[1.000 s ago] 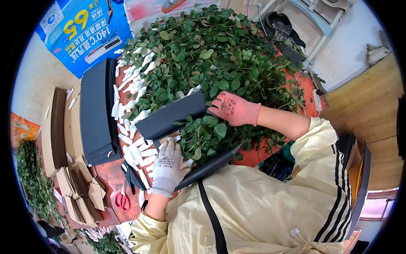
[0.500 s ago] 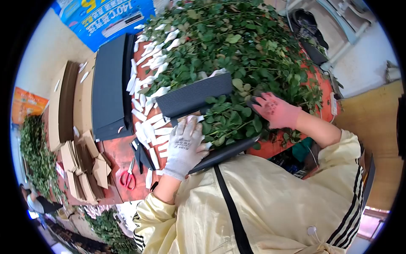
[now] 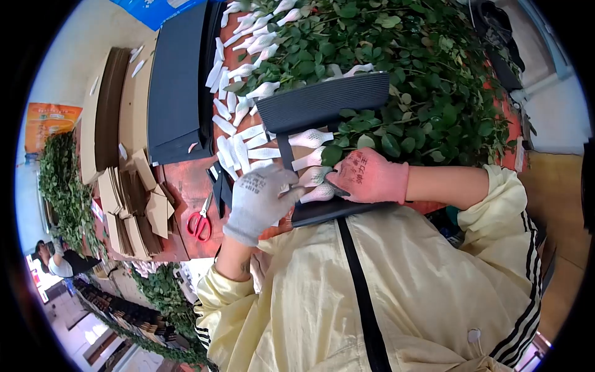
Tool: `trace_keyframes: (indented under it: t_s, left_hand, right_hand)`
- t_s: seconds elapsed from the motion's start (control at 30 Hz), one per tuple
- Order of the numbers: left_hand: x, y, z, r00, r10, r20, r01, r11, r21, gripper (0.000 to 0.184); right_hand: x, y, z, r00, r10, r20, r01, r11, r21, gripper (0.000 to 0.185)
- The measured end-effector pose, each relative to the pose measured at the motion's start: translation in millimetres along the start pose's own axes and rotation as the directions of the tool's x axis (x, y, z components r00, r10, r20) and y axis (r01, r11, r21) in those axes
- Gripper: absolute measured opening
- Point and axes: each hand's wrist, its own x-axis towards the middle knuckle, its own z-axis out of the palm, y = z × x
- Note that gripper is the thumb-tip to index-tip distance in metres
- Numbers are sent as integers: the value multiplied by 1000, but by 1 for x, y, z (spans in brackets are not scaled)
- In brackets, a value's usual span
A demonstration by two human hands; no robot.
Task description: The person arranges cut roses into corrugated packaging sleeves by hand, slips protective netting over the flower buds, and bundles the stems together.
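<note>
As you seem to align netted buds [image 3: 315, 176], the next move calls for level ends
By the table's [image 3: 176, 180] near edge, your right hand [image 3: 365, 178] pinches one; your left hand's [image 3: 260, 203] grip I cannot tell

yellow jacket [image 3: 291, 297] (black zip [image 3: 365, 304]), pink glove [image 3: 372, 178]

Right hand [image 3: 372, 177]: fingertips partly lost among the netted buds [image 3: 317, 193]; exact grip can't be read from here. Left hand [image 3: 260, 201] slightly blurred, glove print illegible; contact with the nearest bud uncertain. Blue poster [image 3: 155, 11] and leafy stems [image 3: 427, 105] both cut off along the top. Black corrugated board [image 3: 325, 99] masks whatever lies directly behind it. Distant person [image 3: 60, 266]: too small for detail.
</note>
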Motion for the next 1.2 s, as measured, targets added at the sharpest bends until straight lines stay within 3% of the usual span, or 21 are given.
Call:
trace_keyframes:
  t_s: [0.13, 0.27, 0.37, 0.5, 0.57, 0.63, 0.7, 0.8, 0.87, 0.93, 1.0, 1.13, 1.17, 1.2]
  left_hand:
    - [-15, 2, 14, 992, -114, 59, 114, 993, 4, 28]
    - [-13, -2, 23, 1000, 10, -17, -9, 995, 98, 28]
    - [-13, -4, 25, 989, 142, -44, -134, 980, 149, 27]
    - [-15, -7, 29, 971, 229, -68, -211, 955, 209, 24]
    - [-16, -8, 30, 976, 215, -34, -201, 950, 239, 22]
    - [-16, -11, 30, 978, 208, 7, -202, 941, 272, 21]
    - [-20, -16, 30, 966, 252, -52, -233, 944, 233, 18]
    - [-29, -33, 27, 967, 252, -32, -246, 961, 122, 18]
    - [-34, -33, 23, 971, 237, 28, -239, 960, 148, 16]
    - [-37, -34, 20, 976, 200, 90, -208, 974, 87, 13]
    - [-38, -33, 11, 979, 183, 93, -190, 980, 65, 12]
    - [-71, -80, -18, 972, -170, 165, 128, 963, 236, 12]
    - [-76, -73, -30, 916, -362, 172, 316, 917, 245, 21]
    - [-72, -63, -39, 915, -367, 167, 320, 914, 250, 21]
  right_hand:
    - [0, -4, 3, 999, 34, -11, -34, 999, -25, 46]
    - [-3, -1, 20, 986, 33, -166, -38, 999, -25, 48]
    - [0, -1, 18, 998, 47, -49, -45, 999, 29, 48]
    - [0, -1, 16, 998, 38, -42, -37, 999, 25, 49]
    - [0, -2, 12, 995, 50, -81, -47, 998, 42, 31]
    - [1, -1, 16, 995, 58, -80, -51, 995, 85, 29]
    - [2, 1, 25, 994, 75, -77, -64, 989, 131, 28]
    - [4, 1, 33, 980, 70, -185, -59, 996, 63, 23]
    - [7, 1, 23, 995, 31, -94, -22, 995, 101, 18]
    - [8, 1, 24, 994, 42, -105, -27, 989, 145, 15]
    - [6, 2, 29, 975, -4, -221, 34, 991, 132, 15]
    - [2, -2, 21, 988, 61, -144, -39, 987, 154, 16]
    - [1, -4, 21, 987, 33, -160, -22, 997, 71, 11]
    - [3, -4, 20, 985, -3, -171, 0, 1000, -16, 8]
